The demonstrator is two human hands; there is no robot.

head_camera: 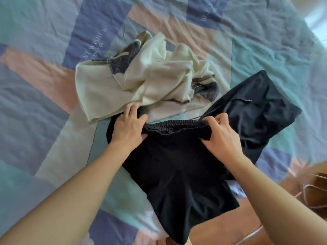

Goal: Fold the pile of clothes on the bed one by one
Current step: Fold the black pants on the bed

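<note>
A pair of black shorts point(180, 170) with an elastic waistband hangs over the near edge of the bed. My left hand point(129, 126) grips the left end of the waistband. My right hand point(221, 133) pinches the right end, stretching the band between the two. Behind them lies a crumpled pile of cream clothes point(141, 78) mixed with a dark patterned piece. Another black garment point(256, 106) with a drawstring lies to the right, partly under the shorts.
The bed is covered by a patchwork quilt point(44, 85) of blue, teal, pink and cream squares. Its near edge point(134, 218) runs diagonally at the bottom, with a wooden floor point(265, 218) and a thin cord beyond it at the lower right.
</note>
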